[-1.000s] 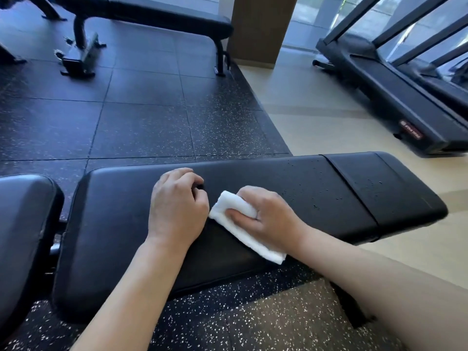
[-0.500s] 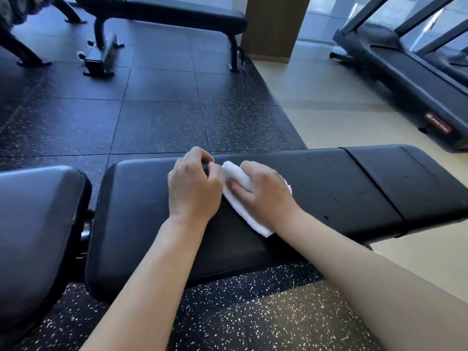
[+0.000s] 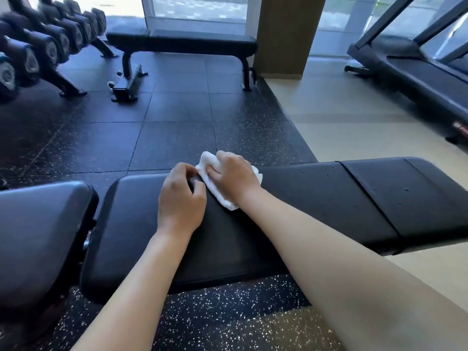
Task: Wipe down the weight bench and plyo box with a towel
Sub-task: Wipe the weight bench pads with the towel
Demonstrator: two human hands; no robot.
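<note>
A black padded weight bench [image 3: 329, 198] runs across in front of me, its separate seat pad [image 3: 38, 236] at the left. My right hand [image 3: 235, 177] holds a folded white towel [image 3: 222, 196] and presses it onto the pad near the far edge. Part of the towel sticks out beyond the fingers and below the wrist. My left hand [image 3: 181, 198] rests on the pad just left of the towel, fingers curled, holding nothing that I can see. No plyo box is in view.
A second black bench [image 3: 182, 43] stands further back on the speckled rubber floor. A dumbbell rack [image 3: 38, 51] fills the far left. A treadmill [image 3: 415, 72] stands at the right on the beige floor, and a brown pillar [image 3: 286, 34] rises behind.
My right hand has slid the towel across the pad toward its far edge. The left hand moved with it, staying beside the towel. The view has lifted, showing more of the room.
</note>
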